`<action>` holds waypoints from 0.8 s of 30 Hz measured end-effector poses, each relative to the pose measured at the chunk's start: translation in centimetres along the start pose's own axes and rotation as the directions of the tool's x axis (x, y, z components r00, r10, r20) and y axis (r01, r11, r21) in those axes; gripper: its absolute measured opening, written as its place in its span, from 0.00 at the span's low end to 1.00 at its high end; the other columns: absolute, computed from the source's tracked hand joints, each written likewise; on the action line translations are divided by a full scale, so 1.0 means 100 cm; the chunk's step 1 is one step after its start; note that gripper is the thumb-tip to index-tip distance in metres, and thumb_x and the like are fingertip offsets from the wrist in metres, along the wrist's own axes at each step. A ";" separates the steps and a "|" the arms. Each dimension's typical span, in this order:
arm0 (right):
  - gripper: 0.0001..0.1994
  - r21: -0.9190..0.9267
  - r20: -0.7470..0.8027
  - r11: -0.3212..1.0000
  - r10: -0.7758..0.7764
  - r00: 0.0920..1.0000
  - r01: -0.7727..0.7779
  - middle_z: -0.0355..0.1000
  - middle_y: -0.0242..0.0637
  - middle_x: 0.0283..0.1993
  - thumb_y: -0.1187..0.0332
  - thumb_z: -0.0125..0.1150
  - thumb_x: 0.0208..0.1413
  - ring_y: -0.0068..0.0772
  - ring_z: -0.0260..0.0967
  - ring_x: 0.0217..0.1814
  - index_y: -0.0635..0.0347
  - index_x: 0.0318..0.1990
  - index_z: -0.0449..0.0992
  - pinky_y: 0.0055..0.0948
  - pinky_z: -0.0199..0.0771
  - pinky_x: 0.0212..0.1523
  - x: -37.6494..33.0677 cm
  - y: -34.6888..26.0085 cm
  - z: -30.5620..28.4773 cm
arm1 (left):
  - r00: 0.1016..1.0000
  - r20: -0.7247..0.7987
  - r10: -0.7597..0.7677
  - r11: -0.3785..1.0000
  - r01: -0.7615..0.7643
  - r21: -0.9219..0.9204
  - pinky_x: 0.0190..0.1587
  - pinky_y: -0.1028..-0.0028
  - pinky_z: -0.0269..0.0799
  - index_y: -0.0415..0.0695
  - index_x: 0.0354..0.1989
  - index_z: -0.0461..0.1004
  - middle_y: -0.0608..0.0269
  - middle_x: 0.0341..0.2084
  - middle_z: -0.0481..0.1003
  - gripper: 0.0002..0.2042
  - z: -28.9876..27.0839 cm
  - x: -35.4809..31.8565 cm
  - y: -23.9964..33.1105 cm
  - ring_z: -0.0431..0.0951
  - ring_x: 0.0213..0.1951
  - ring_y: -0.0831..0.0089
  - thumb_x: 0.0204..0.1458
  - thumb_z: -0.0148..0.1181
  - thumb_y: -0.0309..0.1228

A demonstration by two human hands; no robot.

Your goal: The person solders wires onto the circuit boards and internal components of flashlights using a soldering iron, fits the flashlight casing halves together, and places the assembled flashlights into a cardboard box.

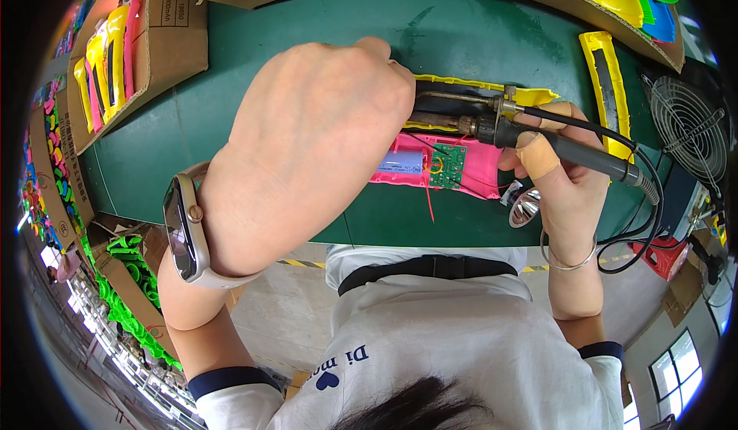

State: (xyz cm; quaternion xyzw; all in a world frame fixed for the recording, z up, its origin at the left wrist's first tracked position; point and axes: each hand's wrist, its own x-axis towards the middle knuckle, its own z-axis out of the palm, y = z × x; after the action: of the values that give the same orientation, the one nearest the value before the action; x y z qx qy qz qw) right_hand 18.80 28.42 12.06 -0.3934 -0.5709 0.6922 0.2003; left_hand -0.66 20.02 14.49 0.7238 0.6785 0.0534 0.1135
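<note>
My right hand (567,180), with tape around its thumb and a finger, grips a black-handled soldering iron (565,149). A thin metal feed tube (461,98) is clamped alongside it, and the iron's tip end goes out of sight behind my left hand (319,115). That hand is bent over with its fingers curled; what they hold is hidden. Below the iron lies a pink plastic shell (484,170) with a blue cylindrical battery (400,162), a green circuit board (452,161) and loose red wires. Close to my right hand is a shiny reflector cup (525,208).
Behind the iron lies a yellow shell (480,85), with another yellow shell (603,76) farther right. Cardboard boxes (173,53) of coloured shells stand at the left and far edges. A round fan grille (686,126) is at the right, where the black cable (655,222) loops.
</note>
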 end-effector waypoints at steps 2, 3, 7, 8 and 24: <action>0.10 0.008 -0.002 1.000 -0.003 1.000 0.003 0.68 0.36 0.32 0.77 0.58 0.43 0.23 0.69 0.28 0.72 0.35 0.71 0.18 0.69 0.30 0.001 0.000 -0.001 | 1.000 0.003 0.000 1.000 0.000 0.003 0.23 0.64 0.64 0.38 0.17 0.64 0.55 0.17 0.63 0.04 0.000 0.000 0.001 0.67 0.20 0.57 0.38 0.51 0.22; 0.10 0.016 -0.003 1.000 -0.006 1.000 0.006 0.69 0.37 0.31 0.77 0.58 0.43 0.23 0.69 0.28 0.71 0.35 0.71 0.18 0.69 0.29 0.001 0.000 -0.001 | 1.000 0.006 -0.001 1.000 0.001 0.007 0.23 0.64 0.64 0.38 0.17 0.64 0.55 0.17 0.63 0.04 0.000 0.001 0.001 0.67 0.20 0.57 0.38 0.51 0.22; 0.11 0.065 -0.026 0.998 0.027 0.999 -0.026 0.69 0.37 0.27 0.76 0.58 0.44 0.23 0.69 0.27 0.70 0.36 0.70 0.17 0.68 0.28 -0.002 -0.002 -0.007 | 1.000 0.007 0.003 1.000 -0.003 0.011 0.23 0.64 0.64 0.38 0.17 0.64 0.55 0.17 0.63 0.03 -0.001 0.001 0.001 0.67 0.20 0.57 0.37 0.51 0.22; 0.10 0.057 -0.066 0.998 -0.006 0.998 0.010 0.69 0.37 0.26 0.75 0.57 0.45 0.23 0.69 0.26 0.69 0.37 0.69 0.16 0.67 0.26 -0.003 -0.002 -0.010 | 1.000 -0.002 0.004 1.000 -0.004 0.013 0.23 0.64 0.64 0.38 0.17 0.64 0.55 0.17 0.63 0.03 -0.001 0.001 0.002 0.67 0.20 0.57 0.37 0.51 0.22; 0.16 0.036 -0.302 0.970 -0.218 0.928 0.239 0.65 0.34 0.29 0.62 0.54 0.51 0.23 0.65 0.24 0.68 0.41 0.67 0.16 0.62 0.23 -0.029 0.005 -0.040 | 1.000 0.001 0.009 0.997 -0.009 0.072 0.23 0.66 0.63 0.38 0.16 0.65 0.56 0.17 0.63 0.04 -0.003 0.000 0.002 0.67 0.20 0.58 0.37 0.51 0.23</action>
State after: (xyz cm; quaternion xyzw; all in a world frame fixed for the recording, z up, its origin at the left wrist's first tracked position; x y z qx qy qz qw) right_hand 23.77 28.71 12.38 -0.4160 -0.5511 0.6175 0.3768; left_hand -0.56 20.06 14.87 0.7305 0.6767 0.0289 0.0872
